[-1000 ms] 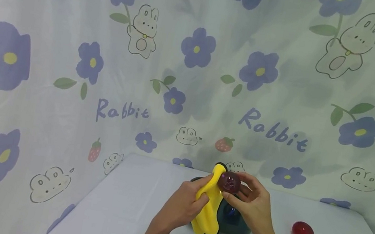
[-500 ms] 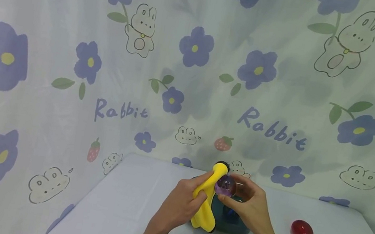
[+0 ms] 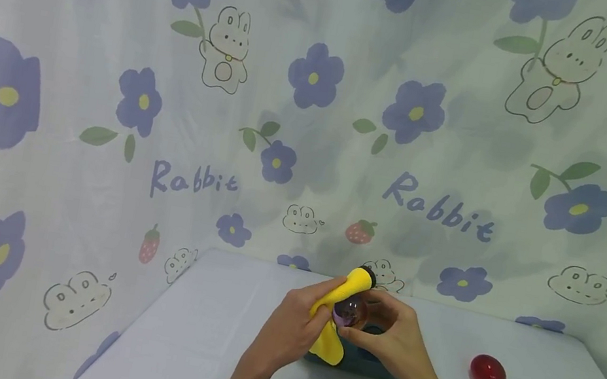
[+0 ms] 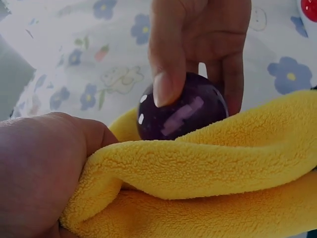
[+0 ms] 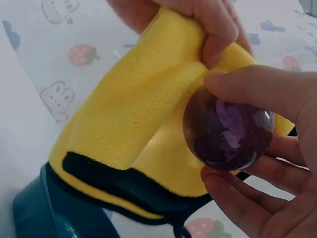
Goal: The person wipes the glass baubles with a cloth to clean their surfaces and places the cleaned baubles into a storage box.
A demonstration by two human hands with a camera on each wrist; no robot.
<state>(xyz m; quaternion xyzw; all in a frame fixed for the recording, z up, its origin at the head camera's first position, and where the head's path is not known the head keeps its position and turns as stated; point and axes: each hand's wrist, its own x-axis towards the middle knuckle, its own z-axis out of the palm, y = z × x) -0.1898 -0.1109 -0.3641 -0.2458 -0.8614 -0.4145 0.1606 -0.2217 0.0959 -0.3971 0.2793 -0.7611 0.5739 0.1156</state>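
My right hand [image 3: 384, 335] pinches a dark purple glassy ball [image 3: 348, 311] [image 4: 181, 111] [image 5: 229, 129] between thumb and fingers. My left hand [image 3: 293, 327] grips a yellow cloth with a black edge [image 3: 342, 298] [image 4: 198, 188] [image 5: 129, 129] and presses it against the ball's side. Both hands hover just above a dark teal bowl [image 3: 356, 360] [image 5: 49, 213] on the white table [image 3: 196, 338].
A red glassy egg-shaped ball [image 3: 487, 372] lies on the table to the right. A flower and rabbit patterned curtain [image 3: 291, 115] walls in the table at the back and on both sides.
The hands have drawn closer together and sunk a little. The cloth now wraps over the top of the ball, hiding more of it; the cloth's hanging end has been gathered upward.
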